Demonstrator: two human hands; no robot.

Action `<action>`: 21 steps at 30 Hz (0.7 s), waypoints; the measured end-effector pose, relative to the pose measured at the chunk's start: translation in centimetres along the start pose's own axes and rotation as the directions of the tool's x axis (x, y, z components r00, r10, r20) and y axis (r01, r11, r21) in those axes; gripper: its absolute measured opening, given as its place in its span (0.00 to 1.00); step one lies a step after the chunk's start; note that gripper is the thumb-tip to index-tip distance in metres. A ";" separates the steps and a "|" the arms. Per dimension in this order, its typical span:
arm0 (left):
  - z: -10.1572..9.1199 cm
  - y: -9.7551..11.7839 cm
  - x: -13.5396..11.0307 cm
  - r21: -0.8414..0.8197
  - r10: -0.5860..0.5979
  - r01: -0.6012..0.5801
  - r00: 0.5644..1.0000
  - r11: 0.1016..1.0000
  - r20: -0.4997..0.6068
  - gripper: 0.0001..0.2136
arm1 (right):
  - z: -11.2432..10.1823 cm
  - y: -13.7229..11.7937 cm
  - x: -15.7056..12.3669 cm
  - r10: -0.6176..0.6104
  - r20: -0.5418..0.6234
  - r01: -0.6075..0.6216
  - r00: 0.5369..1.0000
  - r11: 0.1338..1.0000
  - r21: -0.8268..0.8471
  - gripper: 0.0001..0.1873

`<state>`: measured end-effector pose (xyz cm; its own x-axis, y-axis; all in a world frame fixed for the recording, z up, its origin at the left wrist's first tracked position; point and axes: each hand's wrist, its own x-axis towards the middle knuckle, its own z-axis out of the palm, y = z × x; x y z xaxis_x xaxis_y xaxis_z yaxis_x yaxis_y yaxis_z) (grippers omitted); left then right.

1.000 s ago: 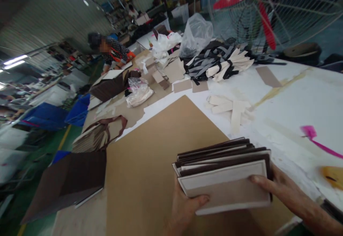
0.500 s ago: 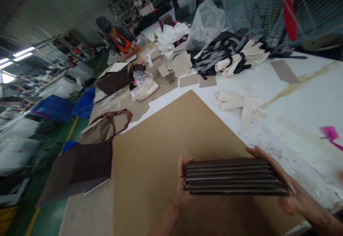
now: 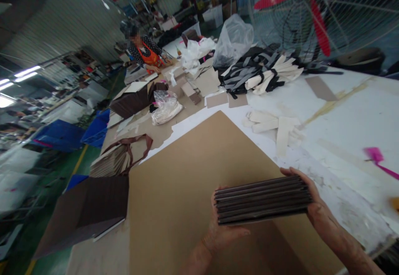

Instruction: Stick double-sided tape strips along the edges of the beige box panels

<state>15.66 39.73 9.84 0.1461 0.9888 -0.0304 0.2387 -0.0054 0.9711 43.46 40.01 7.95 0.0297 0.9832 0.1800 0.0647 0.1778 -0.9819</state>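
Observation:
A stack of several dark brown flat folded pieces [image 3: 262, 199] stands on edge just above a large brown cardboard sheet [image 3: 190, 175]. My left hand [image 3: 220, 231] grips its left end from below, thumb under the stack. Around the right end, fingers over the top edge, wraps my right hand [image 3: 314, 208]. Only the edges of the pieces show.
A dark brown flat stack [image 3: 84, 212] lies at the left. Behind it are a bundle tied with brown strap [image 3: 120, 156], cream strips [image 3: 274, 125], a heap of black and cream straps [image 3: 262, 73], plastic bags [image 3: 232, 40] and a red-bladed fan [image 3: 311, 13]. A person [image 3: 145, 52] works at the far end.
The stack was tipped from showing its pale face to standing on edge. It has since lifted slightly and tilted, with both hands still on its ends.

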 end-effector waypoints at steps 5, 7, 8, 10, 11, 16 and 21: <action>-0.2 0.4 0.3 0.143 -0.099 0.100 0.995 0.985 -0.018 0.45 | -0.3 -0.4 0.3 0.027 0.069 -0.030 0.997 0.999 0.034 0.39; -0.3 0.6 0.8 0.183 -0.143 0.144 0.990 0.973 -0.016 0.38 | -0.9 0.0 0.3 0.028 0.127 -0.034 0.992 0.998 0.046 0.45; -0.4 0.7 1.1 0.197 -0.162 0.161 0.987 0.967 -0.013 0.35 | -1.3 0.3 0.3 0.027 0.165 -0.035 0.986 0.998 0.045 0.49; -0.6 0.6 1.5 0.230 -0.194 0.191 0.981 0.954 -0.013 0.32 | -2.2 1.3 0.2 0.018 0.231 -0.021 0.973 1.000 0.009 0.58; -0.8 0.5 1.6 0.249 -0.209 0.206 0.978 0.946 -0.016 0.31 | -2.7 1.8 0.2 0.017 0.251 -0.007 0.968 0.999 -0.040 0.61; -1.6 -0.9 1.9 0.375 -0.295 0.306 0.951 0.875 -0.088 0.25 | -2.6 3.9 0.5 -0.003 0.245 0.070 0.969 0.961 -0.266 0.69; -2.4 -1.5 2.2 0.508 -0.269 0.329 0.944 0.796 -0.190 0.22 | -1.2 4.8 0.5 -0.022 0.193 0.068 0.981 0.970 -0.234 0.66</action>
<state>13.28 42.26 8.86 -0.1085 0.9635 -0.2448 0.7261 0.2450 0.6424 44.94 41.27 3.38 -0.1648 0.9684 0.1871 0.2980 0.2298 -0.9265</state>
